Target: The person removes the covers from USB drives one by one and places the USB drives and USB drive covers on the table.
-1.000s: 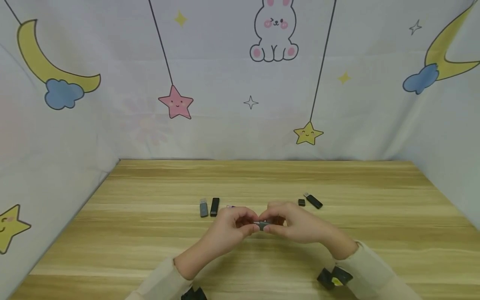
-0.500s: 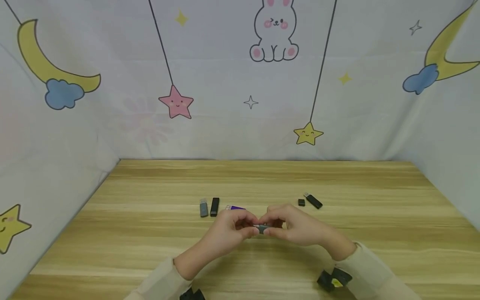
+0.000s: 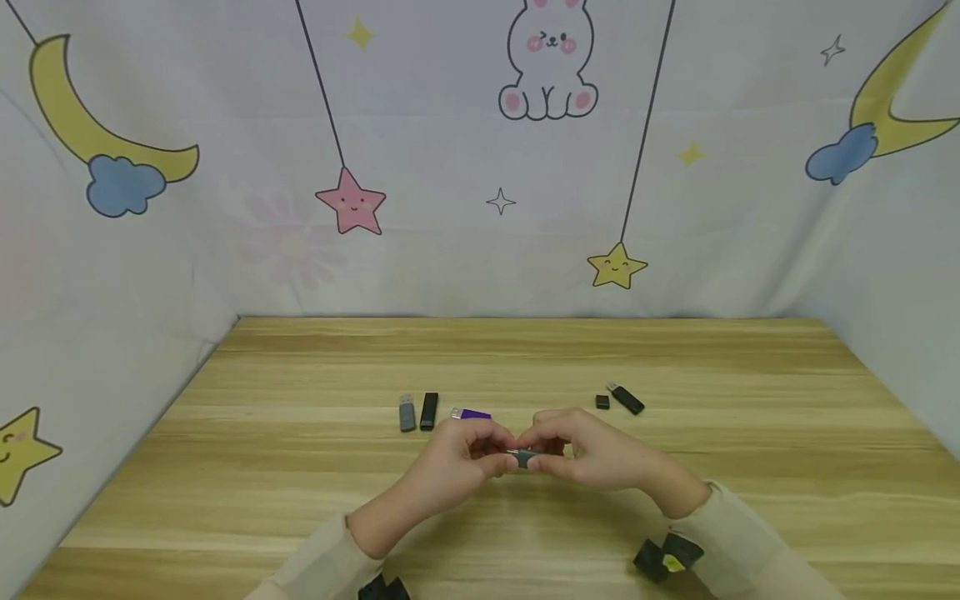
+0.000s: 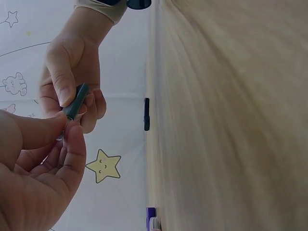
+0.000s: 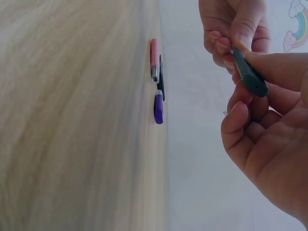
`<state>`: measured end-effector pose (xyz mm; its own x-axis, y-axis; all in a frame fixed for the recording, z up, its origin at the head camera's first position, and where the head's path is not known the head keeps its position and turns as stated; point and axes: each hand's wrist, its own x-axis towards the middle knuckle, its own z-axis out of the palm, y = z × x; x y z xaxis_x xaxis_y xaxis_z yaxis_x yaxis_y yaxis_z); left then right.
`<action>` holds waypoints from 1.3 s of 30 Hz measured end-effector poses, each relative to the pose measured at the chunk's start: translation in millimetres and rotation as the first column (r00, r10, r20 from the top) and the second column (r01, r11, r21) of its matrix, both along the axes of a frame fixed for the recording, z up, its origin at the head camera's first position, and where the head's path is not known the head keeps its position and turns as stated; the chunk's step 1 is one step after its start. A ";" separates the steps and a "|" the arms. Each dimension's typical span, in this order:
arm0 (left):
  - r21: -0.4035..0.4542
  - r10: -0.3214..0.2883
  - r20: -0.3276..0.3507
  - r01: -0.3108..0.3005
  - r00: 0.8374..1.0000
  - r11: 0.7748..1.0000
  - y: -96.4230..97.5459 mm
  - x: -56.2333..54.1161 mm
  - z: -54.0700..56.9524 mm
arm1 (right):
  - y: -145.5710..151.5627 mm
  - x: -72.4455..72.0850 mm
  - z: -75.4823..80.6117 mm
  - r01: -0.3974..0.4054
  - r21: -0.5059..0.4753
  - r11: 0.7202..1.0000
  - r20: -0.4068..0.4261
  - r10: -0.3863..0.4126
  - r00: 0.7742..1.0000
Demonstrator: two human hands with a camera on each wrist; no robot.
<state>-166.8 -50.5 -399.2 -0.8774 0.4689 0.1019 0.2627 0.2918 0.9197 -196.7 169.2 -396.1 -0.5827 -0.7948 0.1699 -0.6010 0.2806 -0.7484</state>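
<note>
A dark green USB flash drive (image 3: 523,459) is held above the table between both hands. My right hand (image 3: 596,450) pinches its body between thumb and fingers. From the other side, my left hand (image 3: 459,462) pinches the connector end, which its fingertips mostly cover. In the right wrist view the drive (image 5: 250,76) points its rounded back end toward the camera. Just beyond the left hand lies a purple USB flash drive (image 3: 476,414), partly covered by that hand in the head view. A pink USB flash drive (image 5: 154,57) shows on the table in the right wrist view.
Left of the purple drive, a grey USB drive (image 3: 407,414) and a black one (image 3: 429,412) lie side by side. At the right are an uncapped black USB drive (image 3: 626,399) and a small black cap (image 3: 602,402). A printed curtain (image 3: 450,275) borders the wooden table (image 3: 262,467).
Both hands have shifted slightly toward the body with the green USB flash drive, uncovering more of the purple drive. Over the last half second they stay nearly still, both pinching it.
</note>
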 end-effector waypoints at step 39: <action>0.022 -0.015 -0.028 0.015 1.000 1.000 -0.9 1.7 1.2 | -0.9 -0.6 -1.9 -0.003 -0.022 1.000 0.030 0.004 1.000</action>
<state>-165.1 -51.4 -398.0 -0.8669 0.4794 0.1365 0.2922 0.2668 0.9184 -197.3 168.3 -398.0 -0.5848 -0.7932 0.1696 -0.5790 0.2618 -0.7721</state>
